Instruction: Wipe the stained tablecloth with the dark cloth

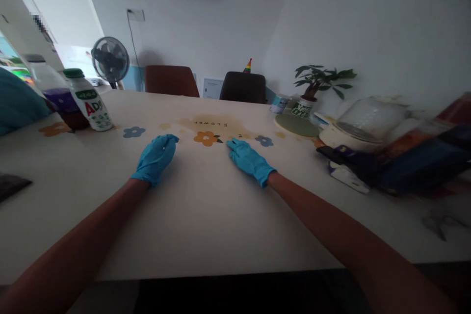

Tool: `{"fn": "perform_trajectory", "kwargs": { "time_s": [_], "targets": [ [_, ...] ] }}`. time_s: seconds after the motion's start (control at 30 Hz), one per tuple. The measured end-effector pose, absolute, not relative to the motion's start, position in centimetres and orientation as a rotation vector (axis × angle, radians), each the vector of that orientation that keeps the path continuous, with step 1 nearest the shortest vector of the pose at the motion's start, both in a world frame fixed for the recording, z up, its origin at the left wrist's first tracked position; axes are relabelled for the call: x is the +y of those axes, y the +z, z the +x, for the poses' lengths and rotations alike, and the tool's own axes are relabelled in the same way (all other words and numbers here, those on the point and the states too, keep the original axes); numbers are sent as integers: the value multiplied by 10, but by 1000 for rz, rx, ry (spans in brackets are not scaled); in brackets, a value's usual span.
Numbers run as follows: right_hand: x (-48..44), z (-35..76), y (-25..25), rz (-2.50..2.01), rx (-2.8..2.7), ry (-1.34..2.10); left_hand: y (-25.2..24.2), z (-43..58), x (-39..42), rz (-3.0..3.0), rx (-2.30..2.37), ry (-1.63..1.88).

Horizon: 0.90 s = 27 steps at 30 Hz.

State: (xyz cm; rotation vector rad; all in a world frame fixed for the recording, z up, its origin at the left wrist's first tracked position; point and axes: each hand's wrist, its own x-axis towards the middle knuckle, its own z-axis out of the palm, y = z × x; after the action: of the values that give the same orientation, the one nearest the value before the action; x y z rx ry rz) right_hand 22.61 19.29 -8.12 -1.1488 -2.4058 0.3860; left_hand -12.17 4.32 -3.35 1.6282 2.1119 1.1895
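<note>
Both of my hands wear blue gloves and are at the white table [206, 235] with printed flowers. My left hand [155, 158] is on its side, fingers and thumb drawn together at the tips. I see nothing held in it; a blue printed flower [134, 132] lies beyond it to the left. My right hand [250, 159] is palm down with its fingers stretched out flat, and it holds nothing. Between the hands, slightly farther away, is an orange printed flower [205, 138]. A blue printed flower [264, 141] is just beyond my right hand.
At the left stand a white bottle with a green cap [90, 103] and a bottle of purple liquid [62, 99]. A dark flat item [13, 186] lies nearer. Rightward are a potted plant [303, 105], a green round mat [297, 125], a cream pot [349, 137] and blurred scissors [441, 223].
</note>
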Motion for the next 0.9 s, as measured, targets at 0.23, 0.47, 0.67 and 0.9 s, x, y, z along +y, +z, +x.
{"fn": "perform_trajectory", "kwargs": {
  "time_s": [0.23, 0.47, 0.67, 0.9],
  "targets": [
    [201, 269, -84, -1245, -2303, 379, -29, -120, 40, 1577, 2118, 1153],
    [206, 207, -83, -1237, -2328, 405, -35, -121, 45, 1557, 2108, 1199],
    [194, 113, -72, -1104, -2419, 483, -33, -123, 45, 1530, 2122, 1248],
    [169, 12, -59, -1066, -2423, 527, -35, -127, 47, 1533, 2125, 1302]
  ]
}}
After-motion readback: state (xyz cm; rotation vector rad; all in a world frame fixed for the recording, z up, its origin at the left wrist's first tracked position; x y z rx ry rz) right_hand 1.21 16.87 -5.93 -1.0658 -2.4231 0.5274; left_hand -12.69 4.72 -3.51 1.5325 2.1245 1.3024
